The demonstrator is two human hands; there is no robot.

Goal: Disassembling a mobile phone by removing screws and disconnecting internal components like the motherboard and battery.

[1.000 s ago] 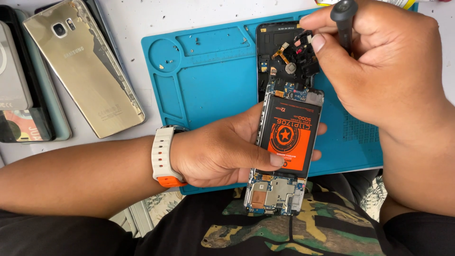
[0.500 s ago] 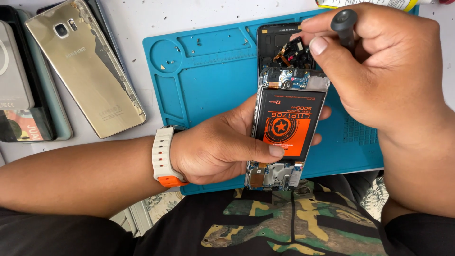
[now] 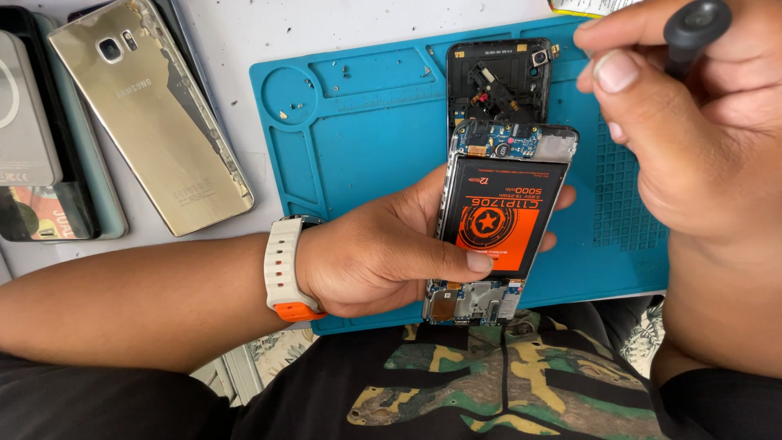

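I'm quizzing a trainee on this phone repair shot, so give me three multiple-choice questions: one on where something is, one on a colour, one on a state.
1. Where does the gold phone lie?
A. left of the mat
B. on the mat
C. in the right hand

2. What colour is the mat?
A. red
B. blue
C. white

3. In what state is the phone in the left hand?
A. sealed, screen lit
B. wrapped in a case
C. opened, battery and boards bare

Answers:
1 A, it rests on the white table beside the mat's left edge.
2 B, its whole surface is blue.
3 C, the orange and black battery and circuit boards show. The right hand holds a black tool.
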